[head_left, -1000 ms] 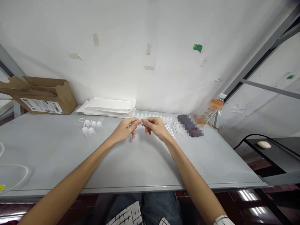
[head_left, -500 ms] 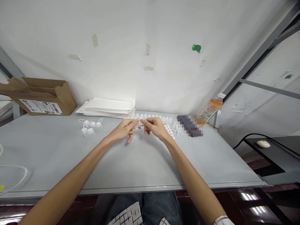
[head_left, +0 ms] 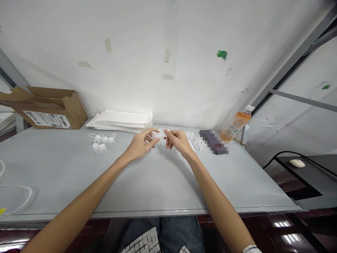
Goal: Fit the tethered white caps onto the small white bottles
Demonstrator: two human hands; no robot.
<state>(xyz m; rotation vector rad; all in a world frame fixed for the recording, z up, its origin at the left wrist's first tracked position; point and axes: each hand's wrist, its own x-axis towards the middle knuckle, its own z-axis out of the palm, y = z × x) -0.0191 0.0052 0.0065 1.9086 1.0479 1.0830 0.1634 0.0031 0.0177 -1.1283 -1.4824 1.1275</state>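
A small translucent white plastic bottle (head_left: 158,135) lies sideways between my two hands, held just above the table. My left hand (head_left: 140,144) grips its left end between thumb and fingers. At the other end, my right hand (head_left: 178,141) pinches the bottle with thumb and forefinger; the fingertips cover that end, so its cap or neck cannot be made out. Behind my right hand stand more white bottles (head_left: 189,135), partly hidden. Beside them lies a heap of thin white looped straps (head_left: 200,145). Several capped bottles with loops (head_left: 104,140) stand to the left.
A stack of white sheets (head_left: 119,120) lies against the wall, beside an open cardboard box (head_left: 56,109). On the right are a blurred dark object (head_left: 213,141) and a drink bottle (head_left: 238,123). A white cable (head_left: 27,196) crosses the grey table's left side.
My left fingers have spread wider around the bottle, so more of it shows. My right hand has shifted slightly right, staying at its end. The view has moved slightly.
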